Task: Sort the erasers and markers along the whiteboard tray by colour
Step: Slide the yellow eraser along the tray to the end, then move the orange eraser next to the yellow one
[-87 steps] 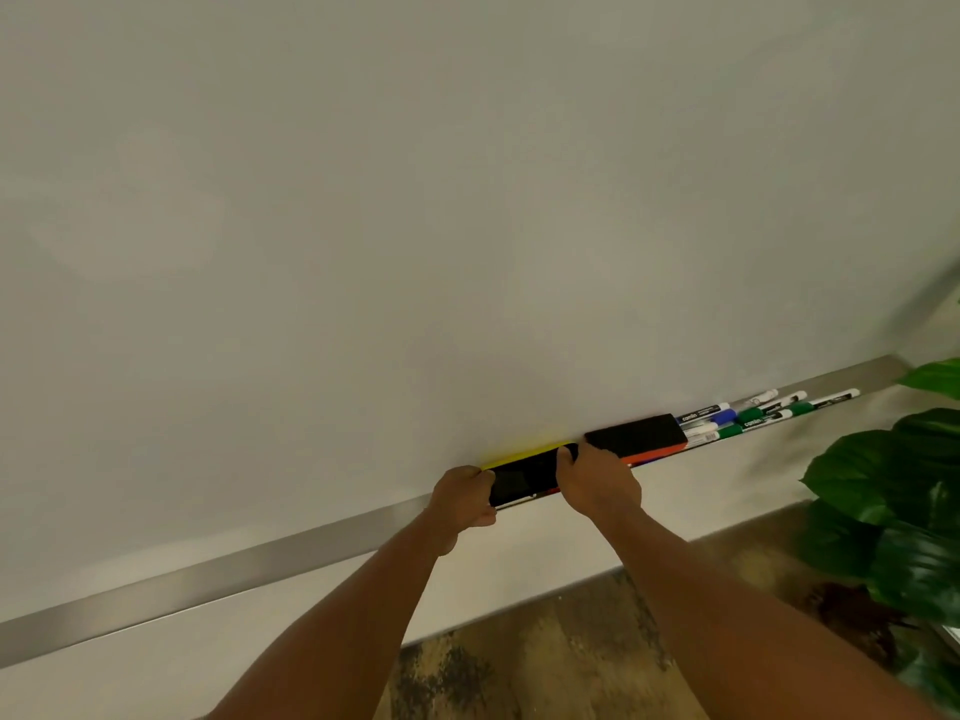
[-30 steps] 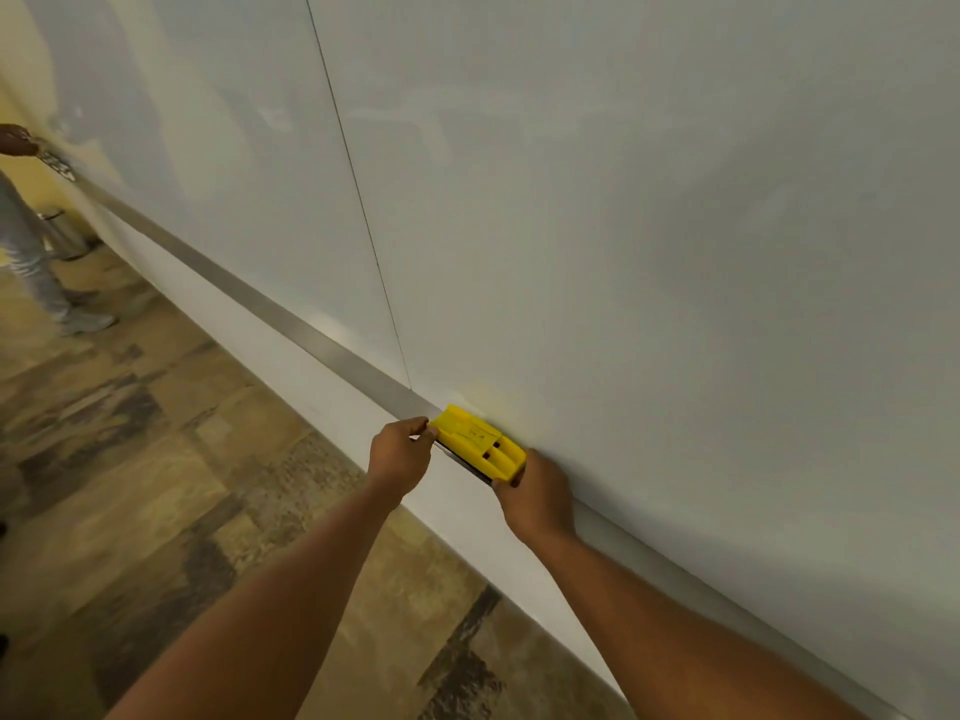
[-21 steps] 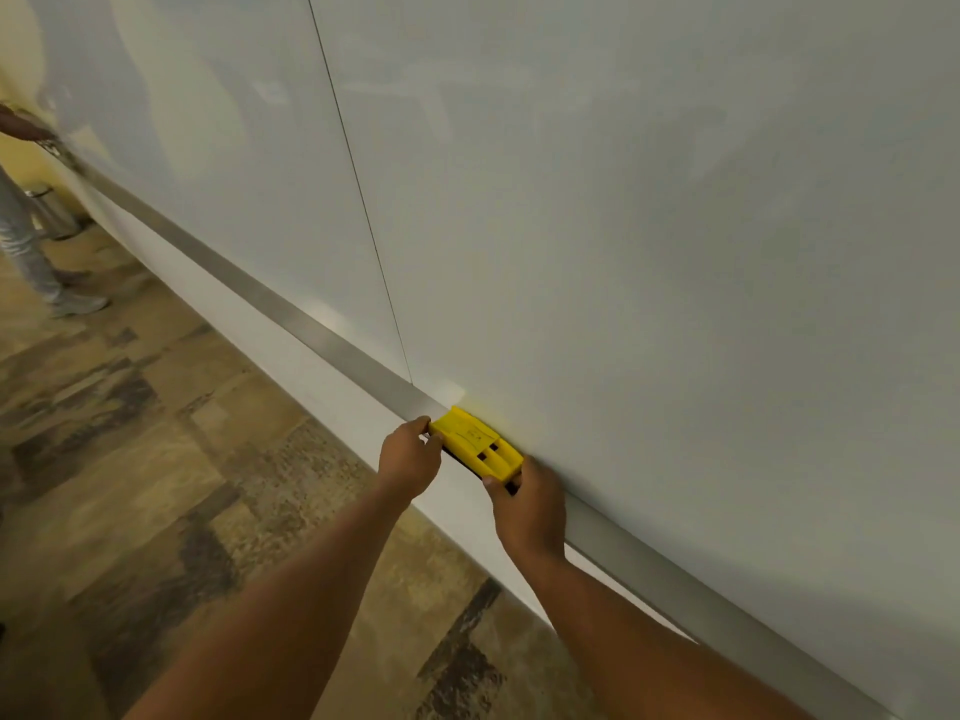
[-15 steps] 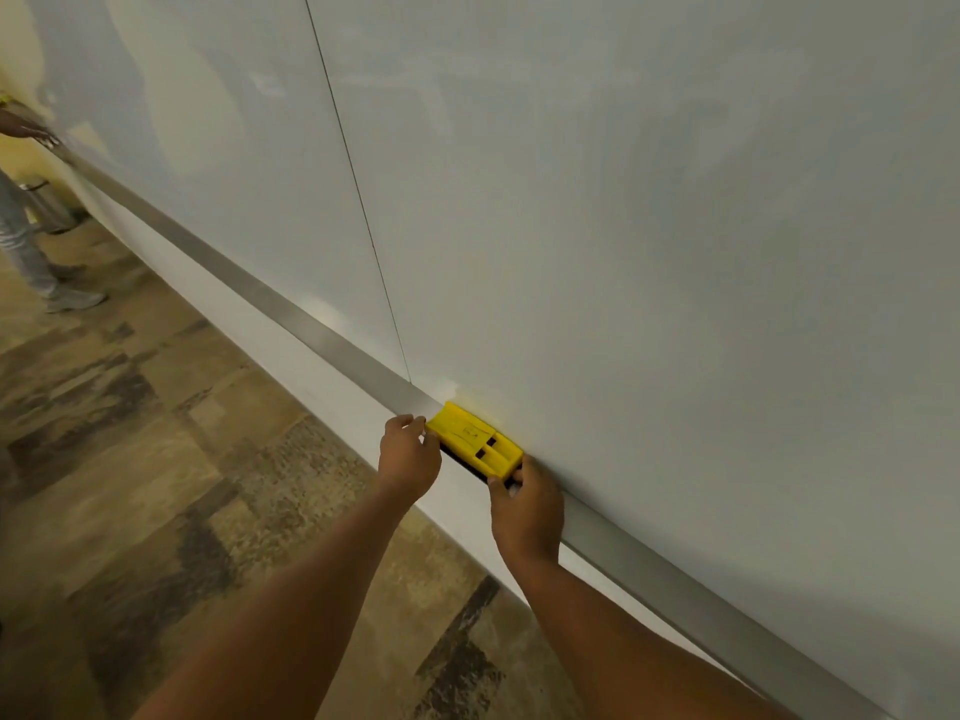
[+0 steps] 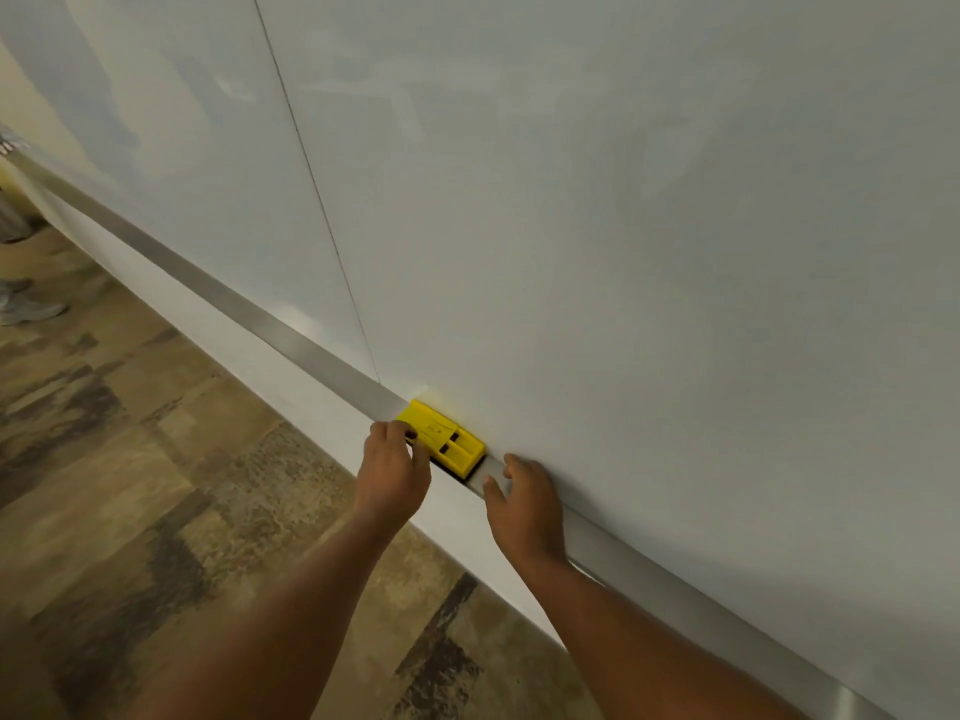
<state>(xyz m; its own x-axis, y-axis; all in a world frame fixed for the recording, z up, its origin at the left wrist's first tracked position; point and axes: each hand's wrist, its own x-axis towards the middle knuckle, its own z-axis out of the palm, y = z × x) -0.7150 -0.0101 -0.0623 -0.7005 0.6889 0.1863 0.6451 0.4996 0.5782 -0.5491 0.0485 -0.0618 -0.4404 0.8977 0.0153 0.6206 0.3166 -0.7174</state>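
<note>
A yellow eraser (image 5: 448, 441) with a black felt underside lies on the metal whiteboard tray (image 5: 249, 311), just right of the seam between two board panels. My left hand (image 5: 390, 472) touches the eraser's near left edge with its fingertips. My right hand (image 5: 522, 504) hovers over the tray just right of the eraser, fingers apart, a small gap between them and the eraser. No markers or other erasers are in view.
The whiteboard (image 5: 571, 200) fills the upper and right part of the view. The tray runs from upper left to lower right. Patterned brown flooring (image 5: 130, 485) lies below. Another person's shoe (image 5: 31, 309) shows at the far left edge.
My right hand has let go of the eraser and drawn back a little to the right. The eraser now rests on the tray with only my left fingertips on it.
</note>
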